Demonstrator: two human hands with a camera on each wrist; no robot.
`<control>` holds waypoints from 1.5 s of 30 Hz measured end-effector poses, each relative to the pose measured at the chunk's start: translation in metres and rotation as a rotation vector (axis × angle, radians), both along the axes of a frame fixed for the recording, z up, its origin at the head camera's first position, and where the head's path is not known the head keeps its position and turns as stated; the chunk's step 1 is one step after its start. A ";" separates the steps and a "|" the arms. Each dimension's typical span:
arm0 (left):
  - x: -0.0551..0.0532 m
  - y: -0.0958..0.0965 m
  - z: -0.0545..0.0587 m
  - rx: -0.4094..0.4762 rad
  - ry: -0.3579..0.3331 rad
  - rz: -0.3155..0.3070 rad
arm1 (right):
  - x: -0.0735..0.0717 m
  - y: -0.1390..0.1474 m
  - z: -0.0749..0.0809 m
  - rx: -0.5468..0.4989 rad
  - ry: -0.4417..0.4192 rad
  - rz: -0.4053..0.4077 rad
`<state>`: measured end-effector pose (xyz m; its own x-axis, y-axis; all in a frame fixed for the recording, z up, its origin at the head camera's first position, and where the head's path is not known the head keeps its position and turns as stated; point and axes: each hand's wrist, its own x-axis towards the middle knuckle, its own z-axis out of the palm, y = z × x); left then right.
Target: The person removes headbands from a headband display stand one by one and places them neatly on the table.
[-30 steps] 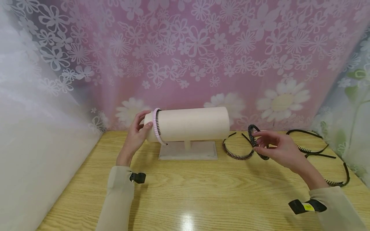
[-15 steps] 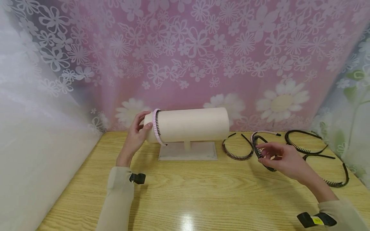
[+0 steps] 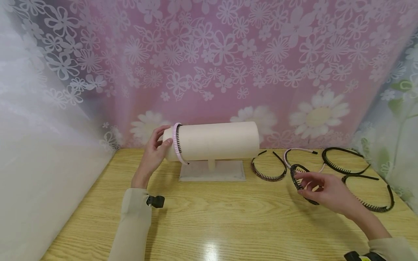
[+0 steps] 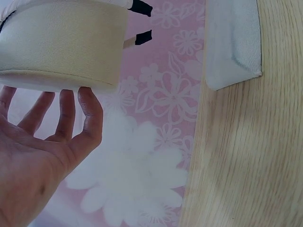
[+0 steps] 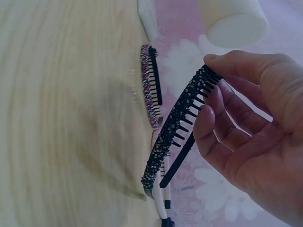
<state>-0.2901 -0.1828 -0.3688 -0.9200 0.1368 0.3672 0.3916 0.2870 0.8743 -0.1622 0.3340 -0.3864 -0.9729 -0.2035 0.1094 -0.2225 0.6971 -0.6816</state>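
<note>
A cream cylindrical headband stand (image 3: 218, 141) lies level on its grey base (image 3: 213, 174). My left hand (image 3: 152, 154) grips its left end, the thumb in front; in the left wrist view bent fingertips touch the end's edge (image 4: 57, 85). Round the cylinder near that hand sits a pink headband (image 3: 176, 143) with dark teeth. To the right, my right hand (image 3: 330, 190) pinches a black sparkly headband (image 5: 177, 116) near one end, between thumb and fingers. It is tilted and held above the table, teeth towards the palm. The fingers hide part of it.
Beside the stand lies a reddish sparkly headband (image 3: 269, 178). A pink headband (image 3: 285, 157) is behind my right hand. Two dark headbands, one further back (image 3: 339, 169) and one nearer (image 3: 378, 209), lie at the right. A flowered curtain (image 3: 209, 72) hangs behind the wooden table (image 3: 196, 217).
My right hand has moved right and towards me with the black headband, away from the pink headband behind it, which now shows more. The left hand and the stand stay still.
</note>
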 end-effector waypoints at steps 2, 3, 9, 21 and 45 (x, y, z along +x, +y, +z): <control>0.000 0.000 0.000 -0.004 -0.001 0.001 | 0.000 0.001 -0.004 0.018 0.009 0.007; 0.000 0.000 -0.001 -0.005 0.000 0.001 | 0.000 0.002 -0.006 0.028 0.014 0.015; 0.000 0.000 -0.001 -0.008 0.010 0.000 | 0.000 0.008 -0.018 0.068 0.058 0.077; 0.000 0.001 0.000 0.008 0.001 -0.006 | -0.001 0.012 -0.029 0.221 0.004 0.087; 0.000 0.001 0.001 0.010 0.006 -0.007 | -0.004 0.033 -0.041 0.309 0.060 0.071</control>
